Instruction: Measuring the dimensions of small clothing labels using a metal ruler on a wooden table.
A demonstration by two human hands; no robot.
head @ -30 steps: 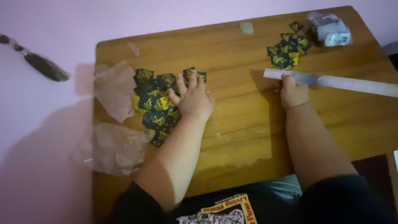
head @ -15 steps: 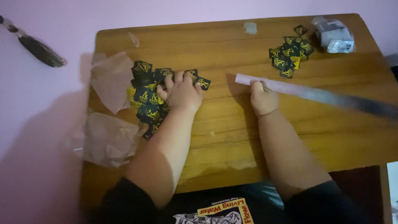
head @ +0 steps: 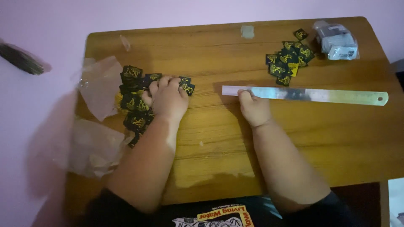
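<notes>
Your left hand presses closed on the patches; your right hand grips the ruler: aligning needs steadiness

Wooden counter, centre frame. Crumpled clear plastic wrappers, left edge of counter. Clear packet of grey items, upper right corner. Small tape scrap, top centre. Dark brush, upper left, off the counter.

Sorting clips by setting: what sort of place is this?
Probably a home work spot, not a factory: a small wooden table against a pink wall, with piles of small black labels and a steel ruler.
</notes>
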